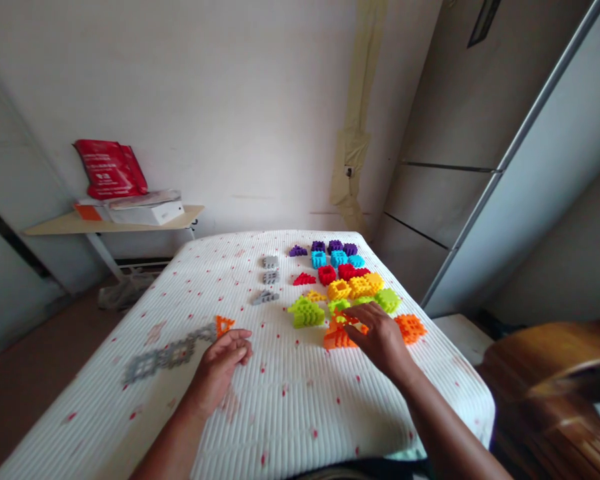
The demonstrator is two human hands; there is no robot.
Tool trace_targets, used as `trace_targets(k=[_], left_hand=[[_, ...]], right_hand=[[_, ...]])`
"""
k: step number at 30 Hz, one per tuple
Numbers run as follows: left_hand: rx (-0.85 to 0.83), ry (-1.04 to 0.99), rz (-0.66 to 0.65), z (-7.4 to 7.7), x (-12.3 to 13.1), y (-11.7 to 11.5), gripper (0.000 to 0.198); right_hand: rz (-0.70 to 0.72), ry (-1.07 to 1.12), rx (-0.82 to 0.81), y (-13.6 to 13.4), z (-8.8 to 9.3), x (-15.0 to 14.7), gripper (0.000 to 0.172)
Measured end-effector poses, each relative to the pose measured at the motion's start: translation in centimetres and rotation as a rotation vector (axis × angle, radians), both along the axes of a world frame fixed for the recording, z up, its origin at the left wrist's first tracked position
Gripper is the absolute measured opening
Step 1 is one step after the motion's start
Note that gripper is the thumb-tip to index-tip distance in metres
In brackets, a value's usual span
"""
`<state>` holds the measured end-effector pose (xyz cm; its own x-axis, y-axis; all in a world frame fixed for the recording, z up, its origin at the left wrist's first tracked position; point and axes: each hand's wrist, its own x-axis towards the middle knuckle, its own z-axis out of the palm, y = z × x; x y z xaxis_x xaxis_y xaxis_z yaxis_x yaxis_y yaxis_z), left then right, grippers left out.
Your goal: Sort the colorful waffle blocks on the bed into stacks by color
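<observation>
My left hand (pixel 223 367) is over the near left of the table, fingers curled in and the thumb against them; whatever may be inside is hidden. Just behind it, an orange triangular piece (pixel 224 325) sits at the end of a row of linked grey lattice pieces (pixel 173 353). My right hand (pixel 379 335) reaches over the orange lattice blocks (pixel 338 338), thumb and fingers apart around their upper part. Another orange block cluster (pixel 411 328) lies to the right of this hand. Green blocks (pixel 306 312) stand just beyond.
Farther back are yellow blocks (pixel 363 285), red blocks (pixel 327 275), light blue blocks (pixel 319 259) and purple blocks (pixel 318 246). Loose grey pieces (pixel 270 277) lie mid-table on the white quilted cover (pixel 280 427). A side table (pixel 65 225) holds a red bag (pixel 109 170). A wooden chair (pixel 555 353) is at right.
</observation>
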<state>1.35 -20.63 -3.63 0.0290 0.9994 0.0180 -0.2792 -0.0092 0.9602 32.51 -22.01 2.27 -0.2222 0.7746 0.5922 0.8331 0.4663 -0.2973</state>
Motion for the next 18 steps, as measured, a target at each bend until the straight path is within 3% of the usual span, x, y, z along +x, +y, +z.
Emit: trace_targets(k=[6,18], left_hand=[[0.005,0.013,0.001,0.0,-0.1,0.0,0.028],[0.0,0.012,0.001,0.0,-0.1,0.0,0.028]], right_hand=[[-0.035,-0.047,-0.076,-0.2,-0.7,-0.4,0.017],[-0.036,-0.108,-0.06,-0.1,-1.5,-0.7,0.012]])
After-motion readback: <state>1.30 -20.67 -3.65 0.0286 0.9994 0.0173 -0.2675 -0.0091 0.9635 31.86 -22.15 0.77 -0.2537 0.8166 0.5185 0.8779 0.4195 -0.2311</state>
